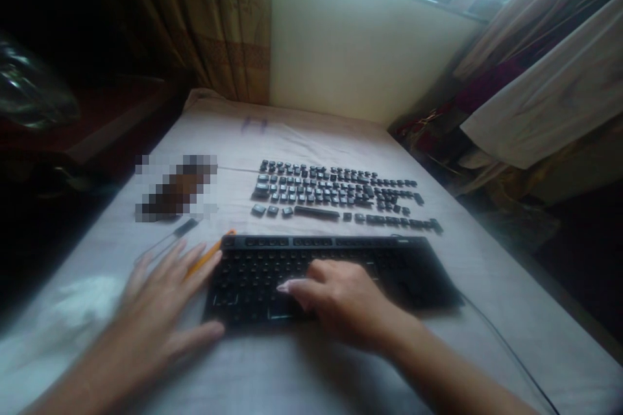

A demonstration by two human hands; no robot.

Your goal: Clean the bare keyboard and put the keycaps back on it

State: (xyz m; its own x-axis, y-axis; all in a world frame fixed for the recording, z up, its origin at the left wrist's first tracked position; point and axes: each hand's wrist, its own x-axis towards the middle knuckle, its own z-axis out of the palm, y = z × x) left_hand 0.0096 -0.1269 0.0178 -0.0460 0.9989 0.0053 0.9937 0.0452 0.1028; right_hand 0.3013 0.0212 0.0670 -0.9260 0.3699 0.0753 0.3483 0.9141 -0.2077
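Note:
A black keyboard frame (399,266) with its keycaps removed lies on a pale cloth-covered surface (302,376). My right hand (341,301) rests on the frame's lower middle, fingers curled and pointing left; whether it pinches anything I cannot tell. My left hand (156,308) lies flat with fingers spread just left of the frame, thumb by its lower left corner. An orange-handled tool (211,253) lies under my left fingertips. Beyond the frame, several loose black keycaps (335,191) are laid out in rows.
A thin dark tool (170,237) and a blurred-out brown object (178,188) lie to the upper left. A white crumpled cloth (87,305) sits at the left edge. The keyboard's cable (511,350) runs to the lower right. Curtains and a wall stand behind.

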